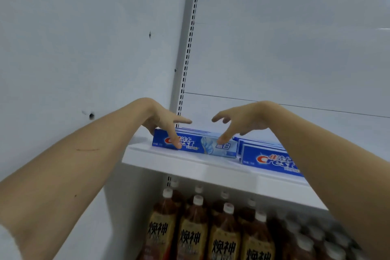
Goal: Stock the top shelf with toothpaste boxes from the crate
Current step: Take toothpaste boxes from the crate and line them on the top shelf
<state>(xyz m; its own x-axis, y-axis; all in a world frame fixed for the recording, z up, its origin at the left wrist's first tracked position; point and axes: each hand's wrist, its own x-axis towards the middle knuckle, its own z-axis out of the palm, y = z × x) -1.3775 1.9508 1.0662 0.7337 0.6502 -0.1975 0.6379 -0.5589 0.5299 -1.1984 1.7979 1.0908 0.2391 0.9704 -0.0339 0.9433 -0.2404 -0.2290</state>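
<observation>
The top shelf (211, 167) was seen mounted against a white back panel, beside a slotted upright (190, 48), and was only partly stocked. On the level below, bottled drinks (194, 230) were ranged in rows. At the shelf's left end a row of toothpaste boxes (194, 143) was stood on edge, front to back, and a second row of boxes (272, 162) was set just to its right, partly hidden by the right forearm. Much of the shelf behind and to the right was left bare, so further boxes were judged to be required. The crate was not in view. The left hand (166, 124) was spread, its fingertips laid on the front box. The right hand (238, 122) was likewise spread, one fingertip touching the same box; nothing was gripped by either hand.
</observation>
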